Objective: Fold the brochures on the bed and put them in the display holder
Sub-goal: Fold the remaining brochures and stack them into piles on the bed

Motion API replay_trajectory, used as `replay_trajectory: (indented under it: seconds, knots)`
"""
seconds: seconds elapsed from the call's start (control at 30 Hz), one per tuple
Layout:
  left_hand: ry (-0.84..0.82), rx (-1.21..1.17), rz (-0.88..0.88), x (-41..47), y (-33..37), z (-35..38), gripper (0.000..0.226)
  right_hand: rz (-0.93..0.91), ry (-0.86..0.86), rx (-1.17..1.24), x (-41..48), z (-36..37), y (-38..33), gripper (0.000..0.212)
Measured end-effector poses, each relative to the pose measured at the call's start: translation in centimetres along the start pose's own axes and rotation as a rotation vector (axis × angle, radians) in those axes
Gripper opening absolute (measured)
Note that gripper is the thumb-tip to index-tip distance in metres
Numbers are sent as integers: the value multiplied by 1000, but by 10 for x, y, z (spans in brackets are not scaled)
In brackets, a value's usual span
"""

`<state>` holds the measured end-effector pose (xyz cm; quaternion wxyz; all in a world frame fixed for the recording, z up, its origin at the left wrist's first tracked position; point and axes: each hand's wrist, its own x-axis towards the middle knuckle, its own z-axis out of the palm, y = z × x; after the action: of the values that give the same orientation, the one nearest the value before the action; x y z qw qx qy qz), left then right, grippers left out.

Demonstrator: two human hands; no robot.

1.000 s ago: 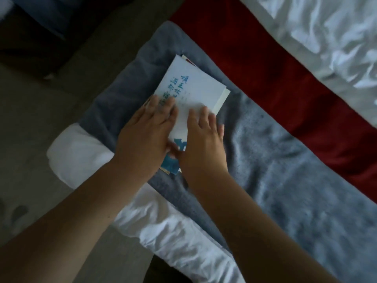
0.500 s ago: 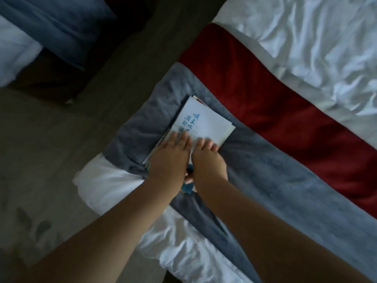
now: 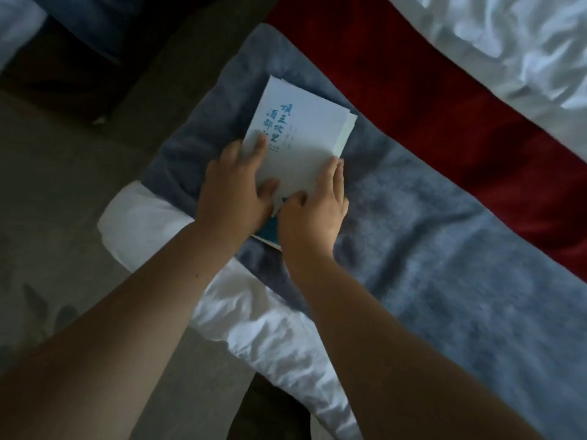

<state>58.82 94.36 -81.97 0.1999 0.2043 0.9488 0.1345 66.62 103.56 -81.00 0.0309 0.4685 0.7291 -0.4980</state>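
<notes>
**Hands.** I am pressing my left hand (image 3: 235, 188) onto the near left part of the brochures (image 3: 301, 131), fingers fairly straight and spread over the top sheet, thumb flat on the paper. My right hand (image 3: 313, 214) is gripping the same stack at its near right edge: fingers running down along that edge, thumb bearing on the top face just beside my left thumb.

**Task item.** The brochures are lying as a squared stack reaching away from my fingertips, white face up, blue printed characters showing just beyond my left fingers.

**Surface.** The stack is resting on a grey fleecy blanket (image 3: 444, 265), which is passing under both hands and spreading away to the right of my right hand. Further right of that hand a red band (image 3: 413, 74) is running alongside the blanket, and past it a crumpled white sheet (image 3: 508, 36) is catching the light. Beneath my left forearm white bedding (image 3: 149, 223) is bulging out from under the blanket's corner.

**Room.** Left of my left hand a dull floor (image 3: 54, 173) is lying in dim light, with faint leaf-like marks (image 3: 35, 300) beside my left forearm. Ahead and left of that hand something dark blue (image 3: 89, 23) is sitting at the edge of view; I cannot tell what it is.
</notes>
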Motion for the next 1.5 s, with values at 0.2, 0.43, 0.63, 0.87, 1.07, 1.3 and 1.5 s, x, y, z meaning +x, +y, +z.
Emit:
replay_trajectory:
  seconds: [0.2,0.43,0.63,0.87,1.07,1.3,1.5]
  knots:
    - [92,-109,-19,-26,26,25,63,-29,108,-24,0,-23,15,58]
    - [90,-184,28,-48,69,57,64,-99,134,-189,23,-80,48,44]
    - [126,-270,128,-51,127,86,66,-76,144,-384,32,-133,75,57]
    - [62,-280,397,-72,214,131,69,77,292,-436,11,-212,146,62]
    - [10,-112,445,-103,276,171,68,224,289,-410,-13,-259,197,80]
    - [-66,-54,441,-101,311,153,64,250,271,-353,-17,-293,184,80]
    - [-16,-63,513,-91,383,66,66,169,412,-308,-26,-367,114,79]
